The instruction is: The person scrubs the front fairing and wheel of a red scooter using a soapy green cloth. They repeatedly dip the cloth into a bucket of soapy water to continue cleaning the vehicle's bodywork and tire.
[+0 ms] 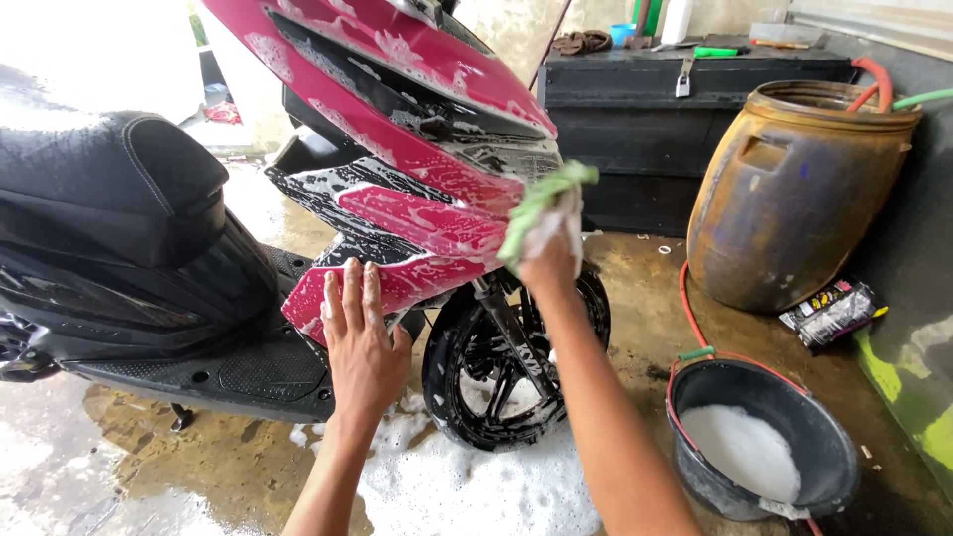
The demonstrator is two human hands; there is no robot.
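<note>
A red and black scooter (397, 129) stands before me, its front panels streaked with soap foam. My left hand (359, 337) lies flat, fingers spread, against the lower red side panel (397, 283). My right hand (551, 253) grips a soapy green cloth (541, 203) and presses it onto the front of the red fairing, just above the black front wheel (496, 367). The black seat (109, 179) is at the left.
A dark bucket (824, 447) holding foamy water sits on the wet floor at the lower right. Behind it stands a rusty brown barrel (794, 189) with hoses, beside a black chest (685, 109). Foam pools under the wheel (476, 486).
</note>
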